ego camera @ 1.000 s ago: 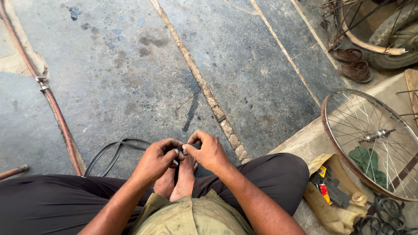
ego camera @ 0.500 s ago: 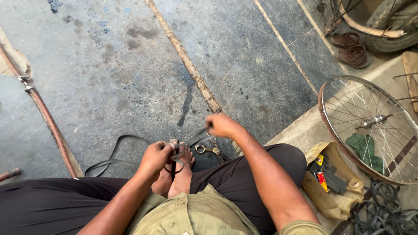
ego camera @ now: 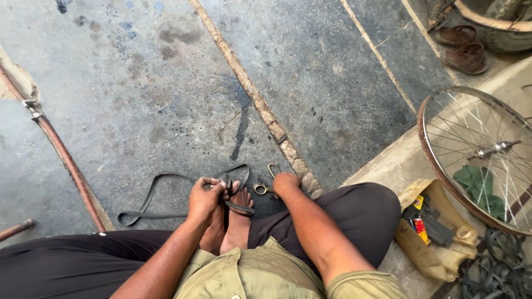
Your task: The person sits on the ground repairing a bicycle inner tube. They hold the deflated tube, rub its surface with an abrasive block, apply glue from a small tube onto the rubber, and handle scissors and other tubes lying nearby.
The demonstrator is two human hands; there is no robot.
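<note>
I sit cross-legged on a concrete floor with my bare feet [ego camera: 233,224] in front of me. My left hand [ego camera: 204,196] pinches a black rubber inner tube [ego camera: 158,182] that loops out to the left over the floor and runs across my toes. My right hand [ego camera: 285,184] rests on the floor just right of my feet, closed over a pair of scissors with brass-coloured handles [ego camera: 266,185]; the handle rings stick out to the left of my fingers.
A reddish hose [ego camera: 58,152] with a metal clamp runs down the left. A spoked bicycle rim [ego camera: 479,155] lies on a raised slab at right, beside a yellow bag of tools [ego camera: 435,232] and coiled black rubber [ego camera: 499,266]. Brown sandals [ego camera: 460,47] lie far right.
My hands were together at my feet; the right one then swung out and has come down on the scissors. The left hand stays on the tube.
</note>
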